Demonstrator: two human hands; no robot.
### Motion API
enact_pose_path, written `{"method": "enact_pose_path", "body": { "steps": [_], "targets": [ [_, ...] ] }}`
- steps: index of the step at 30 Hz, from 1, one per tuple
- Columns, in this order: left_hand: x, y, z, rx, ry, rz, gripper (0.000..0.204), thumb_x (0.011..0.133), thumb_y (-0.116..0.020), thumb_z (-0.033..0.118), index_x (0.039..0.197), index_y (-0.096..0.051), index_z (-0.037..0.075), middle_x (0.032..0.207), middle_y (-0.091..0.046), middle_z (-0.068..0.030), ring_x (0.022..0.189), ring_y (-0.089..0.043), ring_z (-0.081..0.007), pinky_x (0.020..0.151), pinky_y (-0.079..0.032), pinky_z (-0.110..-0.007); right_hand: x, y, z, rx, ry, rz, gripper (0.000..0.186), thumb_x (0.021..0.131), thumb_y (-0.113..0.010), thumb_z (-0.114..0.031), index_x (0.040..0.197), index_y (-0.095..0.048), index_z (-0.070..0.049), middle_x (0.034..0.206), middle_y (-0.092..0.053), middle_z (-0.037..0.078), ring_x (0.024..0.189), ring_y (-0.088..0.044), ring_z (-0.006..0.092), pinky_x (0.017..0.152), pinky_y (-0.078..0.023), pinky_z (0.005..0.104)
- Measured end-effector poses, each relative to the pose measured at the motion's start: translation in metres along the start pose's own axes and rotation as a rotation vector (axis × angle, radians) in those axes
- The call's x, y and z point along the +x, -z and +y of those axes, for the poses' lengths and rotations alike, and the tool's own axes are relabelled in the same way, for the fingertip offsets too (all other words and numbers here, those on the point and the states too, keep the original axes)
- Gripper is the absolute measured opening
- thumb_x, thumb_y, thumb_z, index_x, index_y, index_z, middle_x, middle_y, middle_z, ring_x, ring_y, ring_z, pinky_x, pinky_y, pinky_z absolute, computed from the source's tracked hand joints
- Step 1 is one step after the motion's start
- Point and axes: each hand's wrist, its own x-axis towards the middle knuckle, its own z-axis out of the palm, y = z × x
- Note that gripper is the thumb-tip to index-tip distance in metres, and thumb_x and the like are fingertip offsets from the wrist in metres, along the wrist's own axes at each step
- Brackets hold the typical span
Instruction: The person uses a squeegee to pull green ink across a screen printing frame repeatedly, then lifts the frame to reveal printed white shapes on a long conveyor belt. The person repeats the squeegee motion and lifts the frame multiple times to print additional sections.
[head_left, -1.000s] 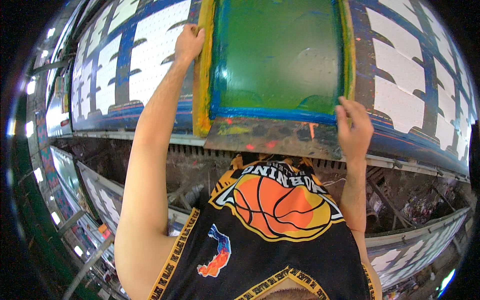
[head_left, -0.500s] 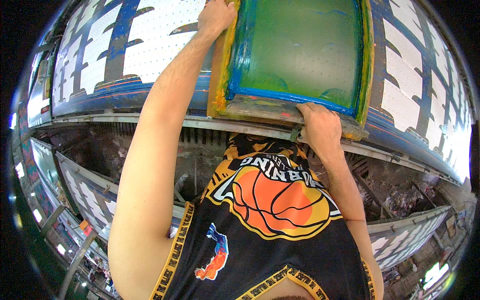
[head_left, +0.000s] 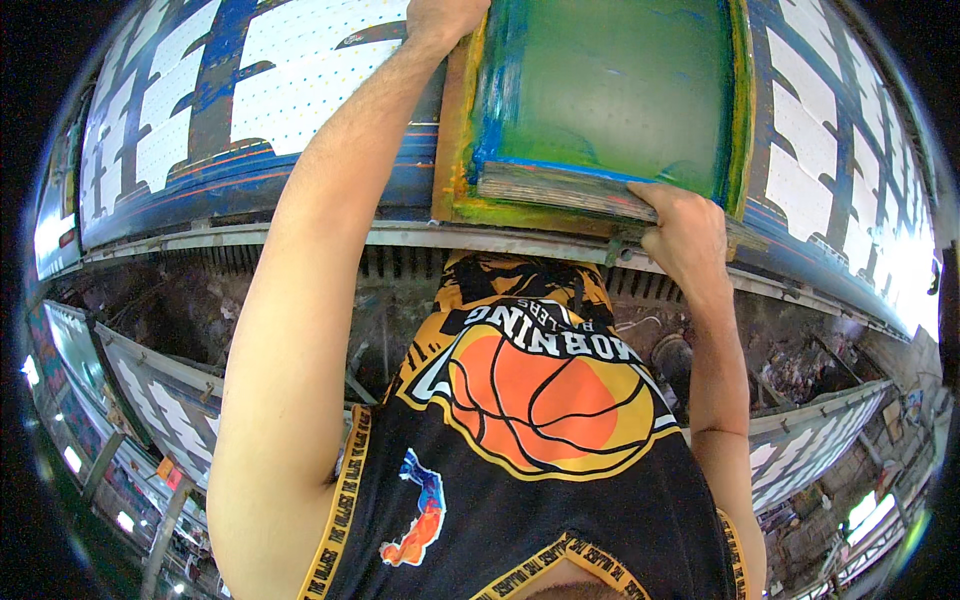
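A printing screen (head_left: pixel 610 90) with green mesh and a paint-stained frame lies on the long table in front of me. My left hand (head_left: pixel 447 18) grips the far part of its left side; the picture's top edge cuts off some fingers. At the screen's near end, my right hand (head_left: pixel 690 228) is closed on the right part of a wooden squeegee (head_left: pixel 560 190), thumb and fingers around its worn, layered wood. The squeegee lies crosswise along the near side of the mesh, over a band of blue ink. Its blade is hidden.
White fabric pieces (head_left: pixel 310 85) are laid flat in rows on the dark table, left and right of the screen. A metal rail (head_left: pixel 300 237) runs along the table's near edge. Behind me, across a littered aisle, stands another table with white pieces (head_left: pixel 815 465).
The screen shows slightly farther right and up. My right hand has shifted right along with the squeegee, which now shows more of its layered wooden side. My left hand stays on the frame.
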Motion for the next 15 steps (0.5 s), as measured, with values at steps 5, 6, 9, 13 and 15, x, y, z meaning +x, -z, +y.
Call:
{"method": "enact_pose_path", "body": {
  "steps": [5, 6, 9, 13, 15],
  "targets": [
    [-0.001, 0.006, -0.001, -0.026, 0.025, -0.048, 0.040, 0.101, -0.068, 0.038, 0.122, -0.066, 0.004, 0.110, -0.074, -0.0280, 0.108, -0.071, -0.0486, 0.093, -0.056, -0.059, 0.014, -0.033, 0.009, -0.018, 0.035, 0.026, 0.055, 0.071, -0.071, 0.000, 0.124, -0.080, -0.012, 0.118, -0.080, 0.014, 0.108, -0.076, 0.0342, 0.093, -0.061, 0.0445],
    [0.000, 0.005, -0.002, -0.033, 0.019, -0.046, 0.041, 0.102, -0.067, 0.040, 0.121, -0.066, 0.003, 0.110, -0.074, -0.0286, 0.108, -0.070, -0.0493, 0.093, -0.056, -0.060, 0.014, -0.039, 0.011, -0.021, 0.066, 0.086, 0.055, 0.071, -0.071, 0.000, 0.124, -0.080, -0.011, 0.120, -0.079, 0.013, 0.109, -0.076, 0.0338, 0.093, -0.061, 0.0443],
    [0.005, 0.004, -0.009, -0.067, 0.020, -0.045, 0.043, 0.105, -0.061, 0.041, 0.118, -0.066, 0.001, 0.108, -0.073, -0.0309, 0.107, -0.069, -0.0516, 0.093, -0.055, -0.061, 0.025, -0.053, 0.015, -0.036, 0.132, 0.244, 0.054, 0.071, -0.073, -0.001, 0.123, -0.079, -0.011, 0.120, -0.079, 0.012, 0.108, -0.076, 0.0327, 0.090, -0.062, 0.0439],
    [0.014, -0.002, -0.018, -0.075, 0.040, -0.070, 0.043, 0.111, -0.050, 0.041, 0.118, -0.067, 0.002, 0.112, -0.073, -0.0314, 0.109, -0.069, -0.0520, 0.094, -0.054, -0.060, 0.085, -0.040, 0.033, -0.098, 0.156, 0.328, 0.051, 0.071, -0.076, -0.005, 0.121, -0.079, -0.011, 0.113, -0.080, 0.011, 0.101, -0.078, 0.0316, 0.086, -0.062, 0.0443],
    [0.015, -0.003, -0.020, -0.058, 0.045, -0.060, 0.042, 0.114, -0.045, 0.038, 0.118, -0.067, 0.002, 0.114, -0.073, -0.0304, 0.110, -0.069, -0.0511, 0.095, -0.054, -0.060, 0.131, -0.026, 0.045, -0.115, 0.126, 0.331, 0.042, 0.073, -0.077, -0.008, 0.114, -0.080, -0.011, 0.106, -0.080, 0.014, 0.096, -0.078, 0.0344, 0.082, -0.062, 0.0480]
  ]
}}
